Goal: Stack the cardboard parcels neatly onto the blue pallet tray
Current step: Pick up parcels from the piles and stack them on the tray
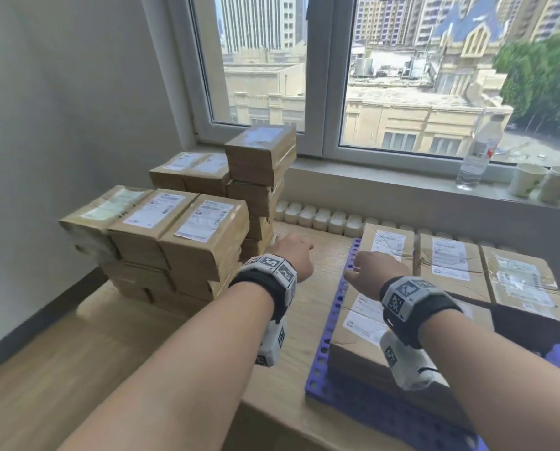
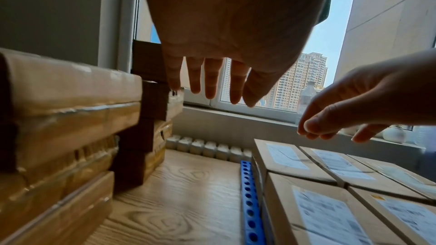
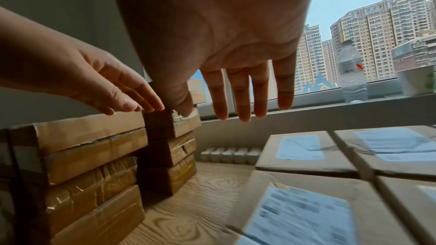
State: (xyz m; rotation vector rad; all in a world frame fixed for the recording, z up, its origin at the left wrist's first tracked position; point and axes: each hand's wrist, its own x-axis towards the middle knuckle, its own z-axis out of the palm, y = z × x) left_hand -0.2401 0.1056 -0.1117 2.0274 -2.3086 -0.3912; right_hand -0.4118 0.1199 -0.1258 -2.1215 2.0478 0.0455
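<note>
Nearest, the blue pallet tray lies on the wooden table at the right, carrying a flat layer of labelled parcels set edge to edge.

Right hand hovers over the tray's left edge, fingers straight and spread, holding nothing. Left hand is over bare table between tray and pile, fingers extended, also empty.

The unstacked parcels stand to the left of both hands, several layers high, with a taller column behind by the window. The left hand is the nearer to them. In my judgement the next pick lies leftward and upward. The top front parcels run with their long axes away from the person, labels up. They are brown, taped and glossy, with square edges.
</note>
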